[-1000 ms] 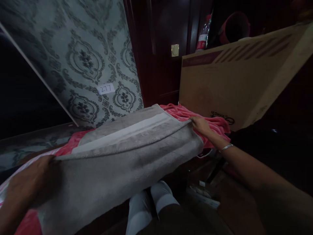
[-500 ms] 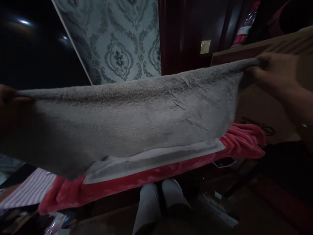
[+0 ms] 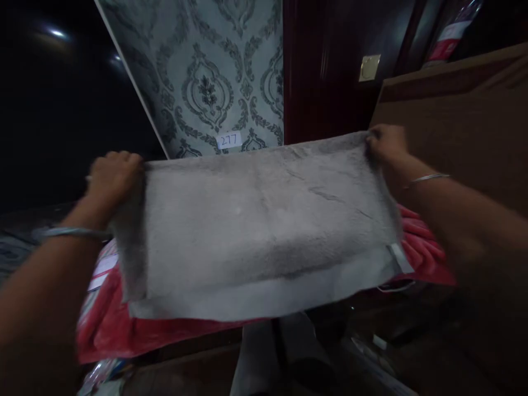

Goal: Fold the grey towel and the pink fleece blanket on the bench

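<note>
A fuzzy grey towel (image 3: 256, 214) is stretched wide between my two hands, its upper edge pulled nearly straight. My left hand (image 3: 114, 175) is closed on the upper left corner, where some cloth hangs down in a shaded fold. At the upper right corner, my right hand (image 3: 385, 144) grips the edge. A paler, smooth strip of cloth shows along the bottom. Beneath it lies a red plush blanket (image 3: 140, 335), sticking out on the left, in front and on the right.
A patterned wall bears a paper tag (image 3: 229, 139) reading 277. A cardboard box (image 3: 462, 121) stands at the right, with a bottle (image 3: 451, 38) behind it. A light switch (image 3: 369, 68) is on the dark red panel. My legs (image 3: 280, 352) are below, with loose items on the floor.
Both hands have come inward, and the right one is lower. The towel's top edge has unrolled flatter and lower, uncovering the 277 tag on the wall.
</note>
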Demonstrator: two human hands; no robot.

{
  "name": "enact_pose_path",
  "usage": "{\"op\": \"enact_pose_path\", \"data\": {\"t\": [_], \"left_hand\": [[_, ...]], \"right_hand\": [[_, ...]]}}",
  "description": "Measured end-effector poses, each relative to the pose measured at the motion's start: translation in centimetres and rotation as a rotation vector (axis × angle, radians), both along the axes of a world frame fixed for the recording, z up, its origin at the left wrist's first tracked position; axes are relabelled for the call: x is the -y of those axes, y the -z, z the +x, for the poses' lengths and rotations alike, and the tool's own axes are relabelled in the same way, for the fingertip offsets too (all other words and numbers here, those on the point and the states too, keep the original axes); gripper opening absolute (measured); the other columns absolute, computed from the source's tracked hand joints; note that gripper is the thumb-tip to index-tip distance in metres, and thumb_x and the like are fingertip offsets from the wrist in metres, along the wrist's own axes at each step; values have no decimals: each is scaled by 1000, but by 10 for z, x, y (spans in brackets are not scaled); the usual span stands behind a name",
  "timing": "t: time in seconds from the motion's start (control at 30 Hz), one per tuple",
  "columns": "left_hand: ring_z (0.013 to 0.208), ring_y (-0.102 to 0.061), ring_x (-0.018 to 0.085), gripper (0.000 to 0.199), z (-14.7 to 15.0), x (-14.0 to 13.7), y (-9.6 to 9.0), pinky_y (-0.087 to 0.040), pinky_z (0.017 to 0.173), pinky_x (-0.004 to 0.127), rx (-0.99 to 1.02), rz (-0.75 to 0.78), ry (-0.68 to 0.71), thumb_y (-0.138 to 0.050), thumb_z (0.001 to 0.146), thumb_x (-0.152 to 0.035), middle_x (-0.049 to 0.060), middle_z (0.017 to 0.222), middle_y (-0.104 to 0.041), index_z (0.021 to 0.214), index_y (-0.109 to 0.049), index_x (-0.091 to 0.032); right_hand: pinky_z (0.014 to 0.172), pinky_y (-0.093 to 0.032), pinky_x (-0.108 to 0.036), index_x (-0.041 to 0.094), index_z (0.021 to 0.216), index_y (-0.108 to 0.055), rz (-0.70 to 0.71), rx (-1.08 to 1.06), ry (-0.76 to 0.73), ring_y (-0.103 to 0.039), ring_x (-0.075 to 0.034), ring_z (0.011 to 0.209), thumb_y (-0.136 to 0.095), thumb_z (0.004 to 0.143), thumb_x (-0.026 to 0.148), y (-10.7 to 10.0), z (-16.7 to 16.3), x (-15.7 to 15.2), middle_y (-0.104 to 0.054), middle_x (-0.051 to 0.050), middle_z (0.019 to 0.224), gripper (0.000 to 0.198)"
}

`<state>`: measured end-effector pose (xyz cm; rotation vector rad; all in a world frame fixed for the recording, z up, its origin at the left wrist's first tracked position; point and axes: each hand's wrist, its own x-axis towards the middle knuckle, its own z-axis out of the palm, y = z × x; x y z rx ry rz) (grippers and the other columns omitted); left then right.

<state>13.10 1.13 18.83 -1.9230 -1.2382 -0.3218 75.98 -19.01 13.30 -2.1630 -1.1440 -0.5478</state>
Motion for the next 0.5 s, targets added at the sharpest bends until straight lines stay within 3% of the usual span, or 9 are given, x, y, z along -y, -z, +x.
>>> {"op": "enact_pose_path", "data": {"t": [0.07, 0.13, 0.17, 0.23, 0.3, 0.4, 0.5], "left_hand": [[136, -46, 35, 56, 33, -15, 38, -39, 99, 52, 36, -185, 41, -10, 102, -16, 16, 133, -56, 140, -46, 4], [138, -48, 32, 53, 57, -21, 98, -41, 108, 49, 14, -372, 136, -47, 97, -26, 19, 149, -52, 147, -47, -12], [141, -46, 32, 56, 62, -19, 133, -39, 113, 49, 4, -479, 169, -56, 93, -29, 18, 152, -50, 146, -50, -16], [144, -45, 30, 52, 58, -10, 201, -35, 118, 49, 19, -732, 209, -55, 94, -34, 17, 153, -52, 143, -56, -18], [149, -39, 31, 53, 38, 3, 255, -33, 119, 54, 144, -755, 149, -42, 99, -32, 18, 158, -45, 149, -51, -16], [150, -37, 32, 54, -4, 23, 297, -31, 120, 57, 259, -670, 147, -39, 99, -34, 17, 159, -44, 150, -50, -18], [145, -43, 33, 54, -39, 39, 308, -37, 116, 59, 373, -559, 139, -37, 98, -36, 18, 154, -50, 145, -55, -17]], "right_hand": [[102, -46, -54, -4, 145, -48, -69, -30, -5, -54, -40, 130, -40, 105, 44, 41, -22, -31, -58, -31, 135, 64], [107, -44, -53, 2, 151, -43, -214, 25, -184, -50, -37, 135, -48, 102, 38, 96, -46, -42, -49, -29, 148, 61], [109, -44, -52, 10, 148, -50, -282, 32, -259, -51, -35, 135, -53, 99, 40, 127, -57, -40, -50, -24, 149, 58], [106, -46, -58, 23, 141, -59, -393, 11, -322, -57, -34, 129, -55, 96, 46, 188, -72, -23, -61, -15, 141, 50], [106, -44, -64, 26, 139, -60, -450, -8, -313, -55, -36, 132, -46, 97, 47, 239, -76, 3, -59, -14, 144, 49], [110, -40, -64, 25, 142, -58, -447, 11, -254, -47, -36, 140, -36, 95, 47, 283, -62, 40, -52, -14, 151, 56], [110, -42, -63, 26, 141, -59, -401, 29, -222, -49, -37, 139, -30, 93, 51, 302, -40, 67, -53, -13, 150, 61]]}}
